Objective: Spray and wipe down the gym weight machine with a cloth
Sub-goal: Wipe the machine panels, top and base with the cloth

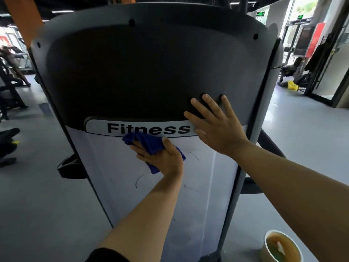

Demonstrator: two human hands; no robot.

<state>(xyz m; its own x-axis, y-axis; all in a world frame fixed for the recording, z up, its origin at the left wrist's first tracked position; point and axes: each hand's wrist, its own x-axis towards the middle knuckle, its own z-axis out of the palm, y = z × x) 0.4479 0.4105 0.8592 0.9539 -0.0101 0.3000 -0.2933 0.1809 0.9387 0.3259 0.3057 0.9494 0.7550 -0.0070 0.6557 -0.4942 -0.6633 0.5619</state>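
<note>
While the left hand (158,156) presses a folded blue cloth (151,146) against the pale lower panel (132,186) of a gym weight machine, just beneath its "Fitness" nameplate (143,128), the right hand (217,125) lies flat and spread on the cover, fingers straight, straddling the edge where the dark upper section (132,72) meets the nameplate. The left thumb and fingers curl round the cloth, part of which hangs below the palm.

No spray bottle is in view, so whether the panel has been wetted cannot be told. Thin dark curved marks (137,181) show on the pale panel below and to the right of the cloth; they may be hairs or scratches, and a dry or bunched cloth could smear or simply skip them. The trailing end of the cloth might drag grime back across cleaned areas. The bracing hand is likely to leave fresh prints on the dark section, which would then need another pass.

An open paper cup (281,246) holding brownish liquid, with something pale in it, sits at the lower right, near the right forearm; a wide sweep or a drawn-back elbow could tip it. What it stands on cannot be made out. The tall cover appears to lean away from the viewer, so heavy pressure may flex it.

Other gym equipment (9,86) stands well apart on the grey floor (37,186).
</note>
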